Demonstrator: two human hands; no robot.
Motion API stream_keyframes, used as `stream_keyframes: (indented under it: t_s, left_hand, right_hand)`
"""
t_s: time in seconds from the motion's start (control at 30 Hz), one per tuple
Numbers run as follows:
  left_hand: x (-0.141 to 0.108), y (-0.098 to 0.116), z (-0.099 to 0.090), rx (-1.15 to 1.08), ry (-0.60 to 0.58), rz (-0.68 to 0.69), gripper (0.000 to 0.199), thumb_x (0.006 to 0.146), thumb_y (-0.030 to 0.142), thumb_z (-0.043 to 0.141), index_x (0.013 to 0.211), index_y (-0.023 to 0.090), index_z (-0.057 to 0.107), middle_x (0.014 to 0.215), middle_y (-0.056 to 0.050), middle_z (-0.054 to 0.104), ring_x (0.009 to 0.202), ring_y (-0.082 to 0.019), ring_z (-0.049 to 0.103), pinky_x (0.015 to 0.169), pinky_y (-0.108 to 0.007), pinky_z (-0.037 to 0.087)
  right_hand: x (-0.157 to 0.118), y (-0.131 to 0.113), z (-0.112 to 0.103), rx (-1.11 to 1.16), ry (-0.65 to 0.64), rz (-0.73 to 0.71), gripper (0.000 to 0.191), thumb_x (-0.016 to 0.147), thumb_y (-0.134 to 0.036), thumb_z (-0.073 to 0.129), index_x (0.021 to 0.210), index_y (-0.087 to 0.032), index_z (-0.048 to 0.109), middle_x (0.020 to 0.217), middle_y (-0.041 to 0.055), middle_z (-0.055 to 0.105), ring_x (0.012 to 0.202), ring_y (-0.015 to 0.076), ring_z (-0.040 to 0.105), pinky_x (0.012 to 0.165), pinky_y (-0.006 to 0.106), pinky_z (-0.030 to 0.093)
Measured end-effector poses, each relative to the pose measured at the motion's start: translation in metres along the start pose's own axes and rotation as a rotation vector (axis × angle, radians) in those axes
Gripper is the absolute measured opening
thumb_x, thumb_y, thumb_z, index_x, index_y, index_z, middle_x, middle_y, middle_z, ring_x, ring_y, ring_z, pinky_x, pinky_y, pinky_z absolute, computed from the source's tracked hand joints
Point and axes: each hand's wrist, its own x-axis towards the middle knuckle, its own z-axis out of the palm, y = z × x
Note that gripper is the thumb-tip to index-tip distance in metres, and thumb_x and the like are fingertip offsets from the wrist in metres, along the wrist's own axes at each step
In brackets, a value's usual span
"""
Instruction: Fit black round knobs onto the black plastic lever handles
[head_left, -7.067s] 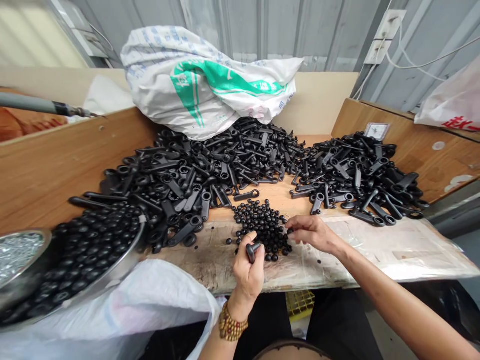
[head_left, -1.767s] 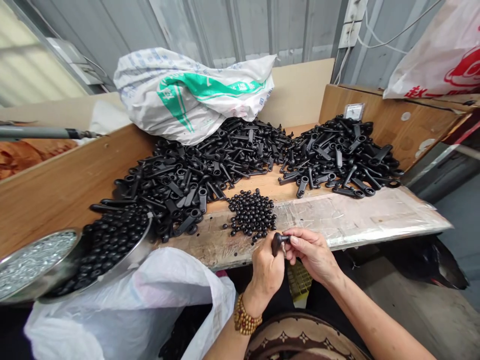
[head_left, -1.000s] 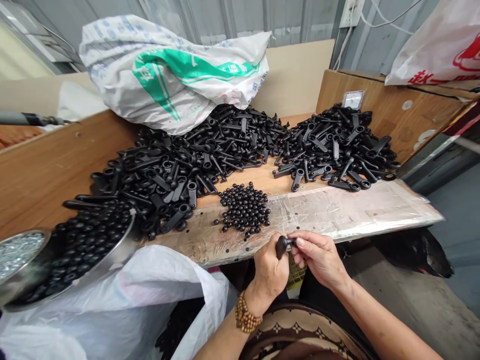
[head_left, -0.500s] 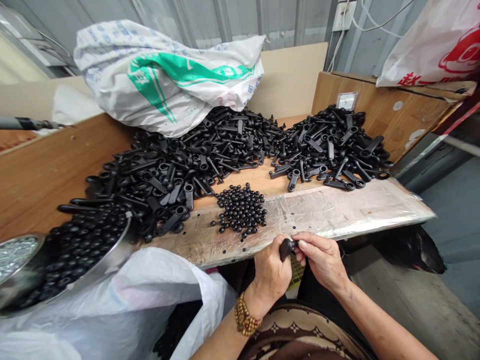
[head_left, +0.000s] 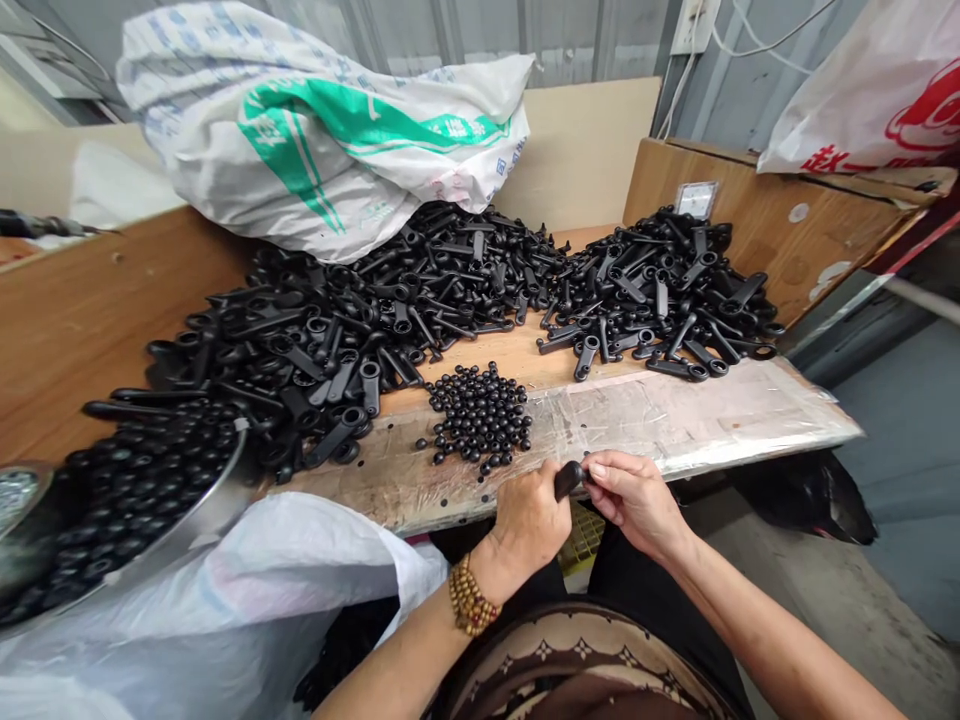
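Note:
My left hand (head_left: 531, 515) is closed around a black plastic crank handle (head_left: 569, 480), its rounded end showing past the thumb and forefinger. At that end, my right hand (head_left: 634, 500) pinches a small dark piece (head_left: 588, 473) between thumb and fingertips. The fingers mostly hide this piece, so I cannot tell if it is separate from the handle. Both hands hang just off the bench's front edge. Close by on the bench lies a small heap of black ball knobs (head_left: 480, 415).
Two big piles of black crank handles, left (head_left: 330, 330) and right (head_left: 660, 290), cover the bench (head_left: 675, 420). A white sack (head_left: 322, 130) rests on the left pile. A metal bowl (head_left: 244, 465) of black knobs stands at left, behind white plastic sheeting (head_left: 300, 560).
My hands have shifted slightly left and up in view, still together at the handle's end. The handle's rounded end has turned a little. The view itself has moved slightly.

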Motion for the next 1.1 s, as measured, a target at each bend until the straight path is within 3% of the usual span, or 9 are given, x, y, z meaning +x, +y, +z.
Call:
stream_keyframes:
  t_s: [0.13, 0.23, 0.3, 0.47, 0.53, 0.73, 0.9, 1.0, 1.1]
  left_hand:
    - [0.015, -0.002, -0.008, 0.062, -0.073, -0.017, 0.014, 0.08, 0.016, 0.042, 0.082, 0.02, 0.055, 0.072, -0.005, 0.068, 0.07, -0.025, 0.066, 0.058, -0.03, 0.044]
    - [0.029, 0.001, -0.011, 0.097, -0.116, -0.011, 0.016, 0.08, 0.016, 0.041, 0.084, 0.02, 0.056, 0.074, -0.006, 0.068, 0.071, -0.025, 0.066, 0.059, -0.03, 0.045]
    - [0.039, 0.004, -0.012, 0.121, -0.147, 0.022, 0.019, 0.081, 0.015, 0.039, 0.087, 0.02, 0.056, 0.075, -0.007, 0.069, 0.071, -0.026, 0.066, 0.059, -0.031, 0.046]
    - [0.059, 0.022, -0.01, 0.169, -0.228, 0.12, 0.021, 0.079, 0.014, 0.042, 0.093, 0.016, 0.059, 0.079, -0.011, 0.068, 0.074, -0.026, 0.066, 0.065, -0.033, 0.048]
    - [0.063, 0.03, -0.003, 0.159, -0.285, 0.166, 0.025, 0.08, 0.012, 0.041, 0.094, 0.015, 0.061, 0.081, -0.012, 0.068, 0.077, -0.025, 0.065, 0.071, -0.034, 0.048]
    - [0.066, 0.042, 0.014, 0.132, -0.359, 0.223, 0.034, 0.084, 0.01, 0.037, 0.108, 0.014, 0.059, 0.103, -0.012, 0.065, 0.096, -0.025, 0.06, 0.084, -0.033, 0.044]
    - [0.066, 0.04, 0.01, 0.098, -0.325, 0.165, 0.026, 0.08, 0.01, 0.039, 0.094, 0.01, 0.06, 0.078, -0.014, 0.067, 0.08, -0.026, 0.065, 0.068, -0.032, 0.048]
    - [0.067, 0.039, 0.007, 0.065, -0.3, 0.176, 0.023, 0.078, 0.009, 0.039, 0.09, 0.012, 0.059, 0.078, -0.014, 0.067, 0.079, -0.027, 0.066, 0.068, -0.035, 0.048]
    - [0.071, 0.032, 0.0, 0.034, -0.3, 0.175, 0.023, 0.076, 0.013, 0.042, 0.089, 0.014, 0.06, 0.081, -0.014, 0.068, 0.08, -0.028, 0.066, 0.069, -0.035, 0.047]
  right_hand:
    - [0.024, -0.005, -0.015, -0.322, -0.058, -0.054, 0.033, 0.075, -0.045, 0.061, 0.085, -0.014, 0.067, 0.058, 0.0011, 0.058, 0.043, 0.0085, 0.049, 0.036, 0.018, 0.034]
    - [0.034, -0.031, -0.026, -0.713, 0.119, -0.33, 0.041, 0.081, -0.049, 0.052, 0.106, -0.018, 0.065, 0.077, 0.0058, 0.067, 0.068, 0.0167, 0.061, 0.059, 0.028, 0.05]
    - [0.031, -0.059, -0.025, -0.817, 0.214, -0.53, 0.045, 0.085, -0.049, 0.047, 0.118, -0.021, 0.059, 0.099, 0.0078, 0.067, 0.09, 0.0212, 0.061, 0.079, 0.036, 0.049]
    - [0.014, -0.11, 0.001, -0.817, -0.037, -0.882, 0.053, 0.089, -0.056, 0.033, 0.137, -0.031, 0.037, 0.136, 0.0004, 0.045, 0.124, 0.0227, 0.041, 0.103, 0.043, 0.034]
    - [0.021, -0.103, 0.006, -0.88, -0.136, -0.854, 0.056, 0.089, -0.057, 0.029, 0.138, -0.03, 0.035, 0.138, 0.0007, 0.043, 0.127, 0.024, 0.037, 0.105, 0.045, 0.03]
    - [0.062, -0.052, -0.01, -1.015, -0.289, -0.514, 0.053, 0.09, -0.05, 0.035, 0.135, -0.021, 0.043, 0.135, 0.0072, 0.046, 0.126, 0.0245, 0.037, 0.108, 0.042, 0.023]
    - [0.063, -0.083, -0.002, -0.631, -0.236, -0.511, 0.056, 0.09, -0.052, 0.029, 0.136, -0.022, 0.037, 0.123, 0.0069, 0.056, 0.115, 0.0206, 0.049, 0.094, 0.038, 0.04]
    - [0.048, -0.106, 0.004, -0.527, -0.098, -0.561, 0.057, 0.089, -0.055, 0.025, 0.129, -0.021, 0.046, 0.107, 0.0062, 0.064, 0.104, 0.0195, 0.056, 0.085, 0.035, 0.045]
    - [0.028, -0.114, -0.003, -0.478, 0.015, -0.56, 0.049, 0.087, -0.052, 0.038, 0.115, -0.018, 0.058, 0.095, 0.0066, 0.066, 0.091, 0.0188, 0.061, 0.078, 0.033, 0.046]
